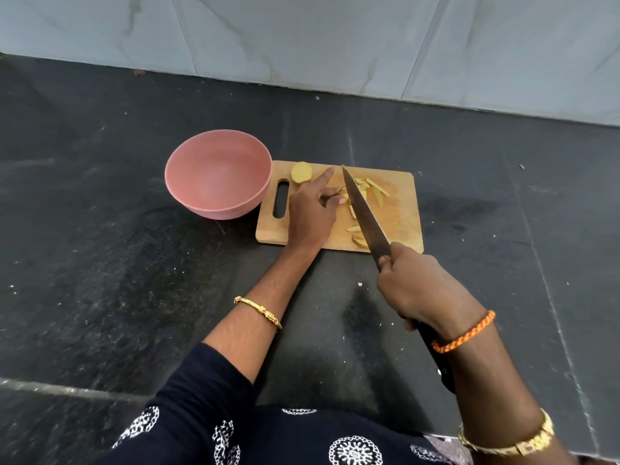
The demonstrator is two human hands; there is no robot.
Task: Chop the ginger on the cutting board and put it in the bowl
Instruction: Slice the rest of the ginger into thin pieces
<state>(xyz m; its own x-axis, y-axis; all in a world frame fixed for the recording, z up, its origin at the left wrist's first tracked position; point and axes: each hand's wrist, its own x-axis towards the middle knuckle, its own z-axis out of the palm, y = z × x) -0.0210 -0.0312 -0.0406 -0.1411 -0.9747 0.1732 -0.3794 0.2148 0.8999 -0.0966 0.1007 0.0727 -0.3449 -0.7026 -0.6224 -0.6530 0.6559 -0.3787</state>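
Wooden board, head view, item one: it lies on a dark stone counter with its slotted handle end toward the bowl. The bowl is pink, stands just beside the board's left end, and holds nothing we can see.

Item two, ginger. We count one uncut chunk at the board's far left corner, cut face up, and a scatter of strips to the right of the blade, some near the front edge. A small pale piece shows at the left hand's fingertips; how much more is hidden under that hand we cannot tell.

Item three, hands. Our left hand rests on the board, forefinger stretched toward the chunk, the other fingers curled in to pin the small piece beside the blade. Our right hand is closed round the handle of a long knife, whose blade runs diagonally across the board, tip far, close against the left fingers.

Step in hand, by our judgement: chopping, midway. Nothing has reached the bowl, and the chunk is whole. Next move, we reckon, calls for a clean downstroke beside the curled fingers, knuckles kept clear, then feeding the piece onward. Transfer comes later.
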